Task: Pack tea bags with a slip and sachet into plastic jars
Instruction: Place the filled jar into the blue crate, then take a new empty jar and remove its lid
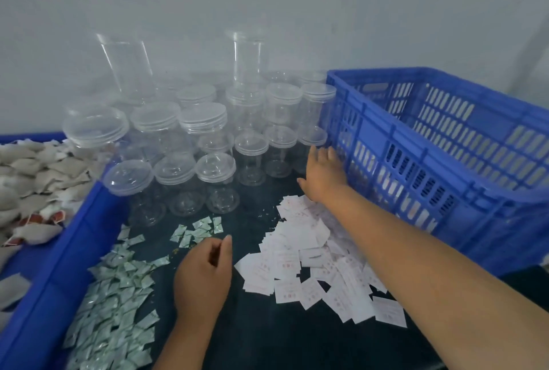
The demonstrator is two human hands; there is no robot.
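Note:
Several clear plastic jars (pixel 215 167) with lids stand stacked at the back of the dark table. Grey tea bags (pixel 35 179) fill a blue tray (pixel 74 239) at the left. Small green-white sachets (pixel 118 289) lie scattered at the front left. White paper slips (pixel 315 262) are piled in the middle right. My right hand (pixel 322 175) reaches forward with fingers spread, next to the rightmost jars and the crate, holding nothing. My left hand (pixel 205 268) hovers between sachets and slips, fingers curled loosely; nothing shows in it.
A large blue slotted crate (pixel 445 144) stands at the right, close against my right forearm. A pale wall rises behind the jars. Two tall jars without lids stand on top of the stack at the back.

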